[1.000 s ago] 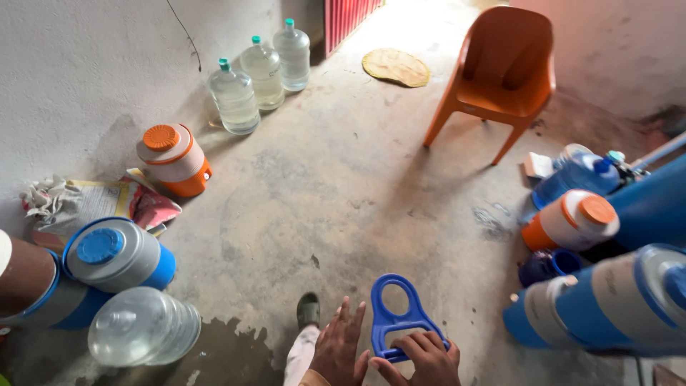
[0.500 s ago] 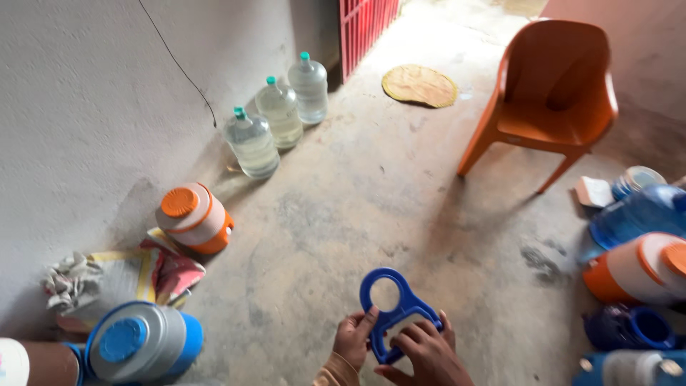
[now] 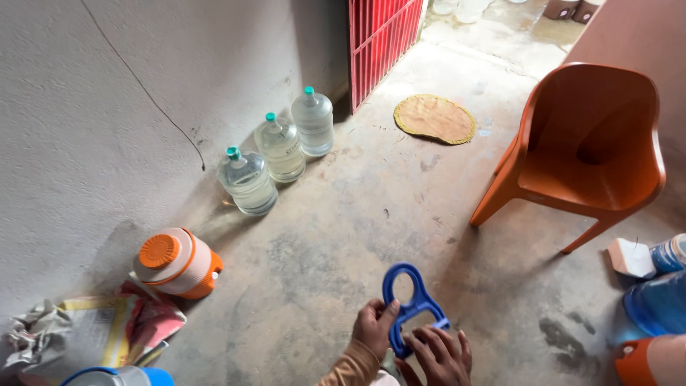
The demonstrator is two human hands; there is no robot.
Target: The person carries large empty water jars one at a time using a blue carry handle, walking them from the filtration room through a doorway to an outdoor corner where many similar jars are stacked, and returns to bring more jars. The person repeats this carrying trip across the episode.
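Observation:
A blue plastic bottle-carrier handle (image 3: 409, 304) with a round loop at its top is held low in the middle of the view. My left hand (image 3: 373, 329) grips its left side with the thumb on the front. My right hand (image 3: 437, 354) covers its lower right part with the fingers laid across it. Both hands are over the bare concrete floor (image 3: 343, 236).
Three large clear water bottles (image 3: 280, 149) with green caps stand along the grey wall. An orange-and-white cooler jug (image 3: 175, 262) lies left, beside crumpled bags (image 3: 93, 329). An orange plastic chair (image 3: 582, 150) stands right, blue jugs (image 3: 661, 300) at the right edge, a round mat (image 3: 434, 118) by a red gate (image 3: 382, 39).
The view has tilted up and toward the gate, so the jugs at the left and right have slid out. Both hands still hold the blue handle, now raised slightly.

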